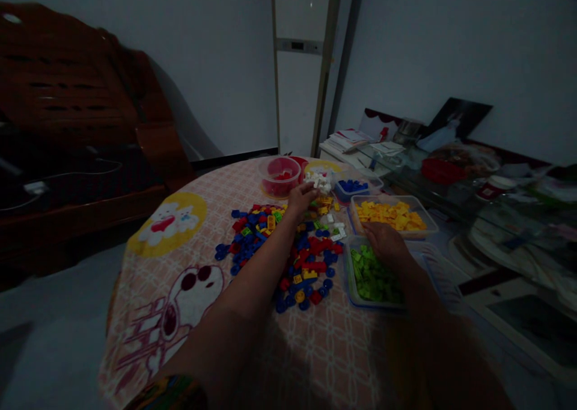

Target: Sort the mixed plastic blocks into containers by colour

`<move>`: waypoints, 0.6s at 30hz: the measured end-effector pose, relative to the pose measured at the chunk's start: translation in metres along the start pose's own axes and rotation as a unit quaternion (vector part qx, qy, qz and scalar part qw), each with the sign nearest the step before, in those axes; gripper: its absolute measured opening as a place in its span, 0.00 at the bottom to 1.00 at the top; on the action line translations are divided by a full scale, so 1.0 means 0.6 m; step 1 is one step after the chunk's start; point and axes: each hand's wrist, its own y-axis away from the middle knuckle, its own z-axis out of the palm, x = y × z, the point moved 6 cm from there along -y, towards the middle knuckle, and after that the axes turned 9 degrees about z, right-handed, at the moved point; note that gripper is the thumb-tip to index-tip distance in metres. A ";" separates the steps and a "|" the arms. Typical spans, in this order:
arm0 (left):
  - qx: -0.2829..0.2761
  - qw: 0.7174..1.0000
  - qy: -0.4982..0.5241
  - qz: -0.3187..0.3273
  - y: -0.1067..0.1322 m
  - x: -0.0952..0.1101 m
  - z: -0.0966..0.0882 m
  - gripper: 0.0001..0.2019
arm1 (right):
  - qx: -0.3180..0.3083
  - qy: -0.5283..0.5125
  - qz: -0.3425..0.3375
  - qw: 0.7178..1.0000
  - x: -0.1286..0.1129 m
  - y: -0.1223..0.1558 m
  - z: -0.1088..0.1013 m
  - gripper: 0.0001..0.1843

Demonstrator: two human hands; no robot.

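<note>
My left hand (301, 202) reaches over the loose pile of mixed toy bricks (315, 250), its fingers stretched apart beside the white bricks (319, 180). No brick shows in it. My right hand (386, 243) hangs over the green bricks (370, 275) in their clear box (354, 299). Its fingers are bent together at the near left corner of the box (430, 219) with yellow bricks (396, 214); what they hold, if anything, is hidden. A few loose white bricks (338, 232) and yellow bricks (327, 204) lie between the hands.
A round tub (280, 184) with red bricks stands at the back of the cloth-covered round table (211, 187). Right of it is a clear box with blue bricks (352, 185). A cluttered glass table (451, 187) adjoins on the right; a wooden bench (81, 109) is at left.
</note>
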 end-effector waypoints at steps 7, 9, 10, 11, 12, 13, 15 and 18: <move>-0.086 0.995 0.023 0.047 0.000 0.005 0.015 0.29 | 0.039 -0.019 -0.015 0.999 0.006 0.006 0.002 0.23; -0.124 0.990 -0.038 0.061 0.002 0.008 0.023 0.26 | 0.032 -0.019 -0.016 0.999 0.009 0.005 0.004 0.24; -0.148 0.983 -0.086 0.071 0.004 0.010 0.029 0.24 | 0.022 -0.017 -0.015 1.000 0.010 0.003 0.006 0.24; -0.175 0.970 -0.143 0.085 0.008 0.011 0.037 0.22 | 0.011 -0.015 -0.013 1.000 0.010 0.002 0.008 0.23; -0.201 0.952 -0.207 0.103 0.014 0.012 0.045 0.20 | 0.003 -0.013 -0.010 1.000 0.011 0.001 0.009 0.23; -0.226 0.927 -0.271 0.124 0.021 0.013 0.054 0.19 | 0.000 -0.012 -0.008 1.000 0.011 0.001 0.009 0.23; -0.271 0.868 -0.384 0.161 0.038 0.011 0.072 0.18 | 0.007 -0.013 -0.008 1.000 0.010 0.001 0.007 0.24; -0.327 0.789 -0.481 0.197 0.063 0.003 0.093 0.17 | 0.022 -0.022 -0.014 0.999 0.008 0.004 0.005 0.23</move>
